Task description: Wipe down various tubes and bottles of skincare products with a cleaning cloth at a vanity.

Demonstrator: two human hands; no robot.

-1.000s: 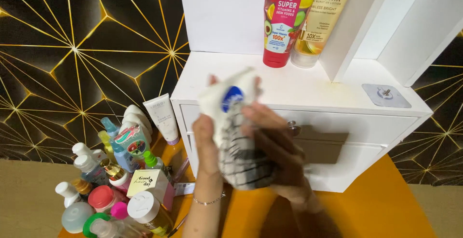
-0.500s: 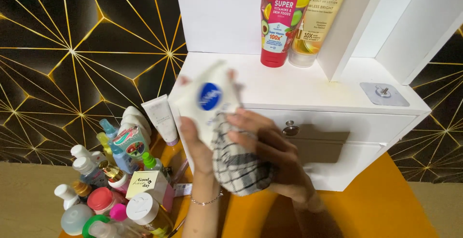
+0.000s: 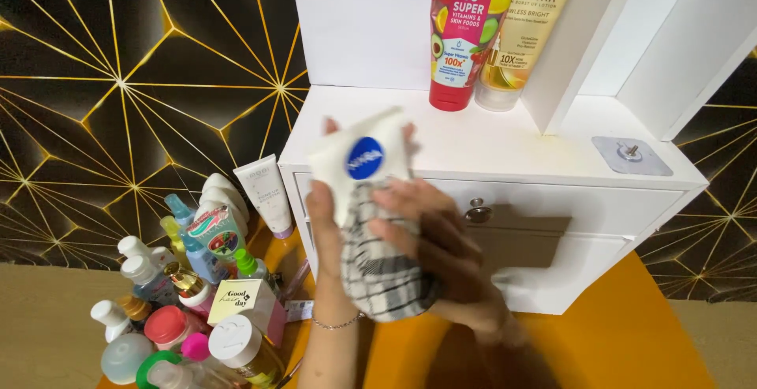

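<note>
While your left hand (image 3: pixel 335 223) is gripping the white tube (image 3: pixel 359 160) from behind, fingers closed around it with their tips showing above its top edge, your right hand (image 3: pixel 441 255) is pressing a black-and-white checked cloth (image 3: pixel 378 271) against the tube's lower half, fingers curled over the fabric. You are holding the tube upright in front of the white cabinet (image 3: pixel 552 152), just over its top edge, with the round blue mark facing you. Compared with half a second ago, the tube is sitting a little more upright and slightly to the right, and the cloth is hanging lower beneath it, bunched under your right palm. A thin bracelet (image 3: pixel 339 324) is showing on your left wrist. Behind, a red tube (image 3: pixel 465 34) and a yellow tube (image 3: pixel 524 34) are standing side by side on the cabinet shelf, unchanged. To your left, a cluster of bottles (image 3: pixel 189 294) is crowding the orange surface (image 3: pixel 631 342), in the same places as before.
</note>
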